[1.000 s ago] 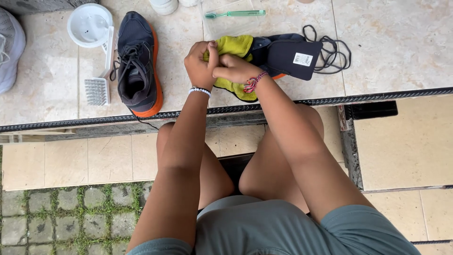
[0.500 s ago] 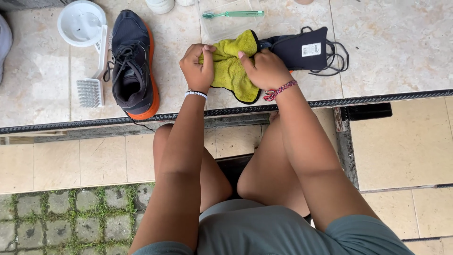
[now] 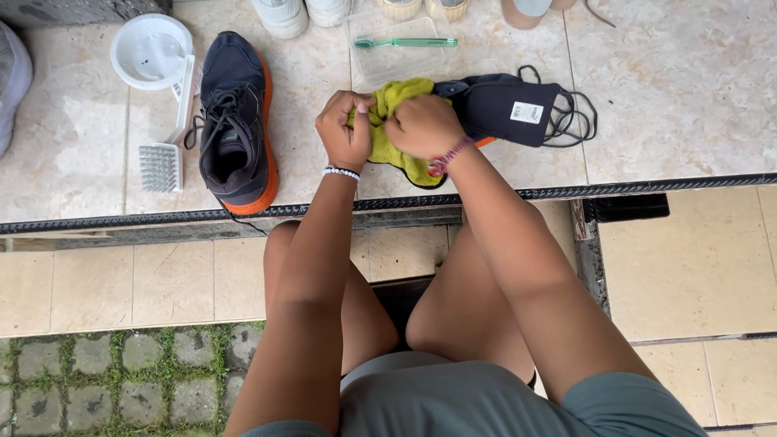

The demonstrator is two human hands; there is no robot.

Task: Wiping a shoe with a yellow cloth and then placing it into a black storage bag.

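**Both hands bunch a yellow-green cloth over a dark shoe**

The left hand [image 3: 344,129] and right hand [image 3: 422,125] are both closed tight on a yellow-green cloth [image 3: 396,133], knuckles nearly touching. The cloth lies against the near end of a dark shoe [image 3: 510,109] (laces trailing right) on the tiled surface [image 3: 672,97]. Left of the hands stands a second dark shoe [image 3: 235,121] with an orange sole, then a scrub brush [image 3: 162,158] and a white bowl [image 3: 151,50]. Farther off, a green toothbrush [image 3: 405,43] rests on a clear tray [image 3: 380,69].
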